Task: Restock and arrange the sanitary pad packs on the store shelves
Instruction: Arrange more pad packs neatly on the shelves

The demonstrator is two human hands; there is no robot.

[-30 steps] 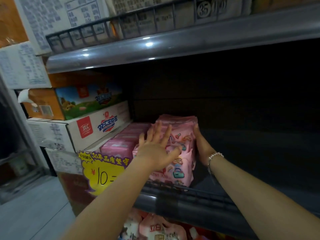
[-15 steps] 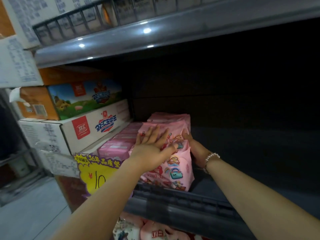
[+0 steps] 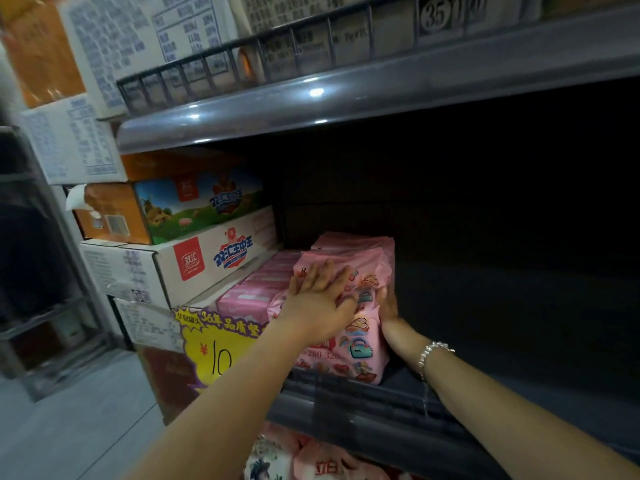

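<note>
Pink pad pack (image 3: 360, 327) sandwiched between both hands' fingers (image 3: 313, 275).

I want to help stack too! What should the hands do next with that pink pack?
Probably nudge the pink pack a bit further back and left. It stands at the shelf's front edge, left hand flat on its face, right hand against its side, beside the row of pink packs.

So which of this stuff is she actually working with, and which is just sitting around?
Part of the job:
patterned pink pack
left hand, flat on its front
right hand, against its side
pink packs alongside
shelf

Just there:
cartons
yellow price sign
bracelet
</note>
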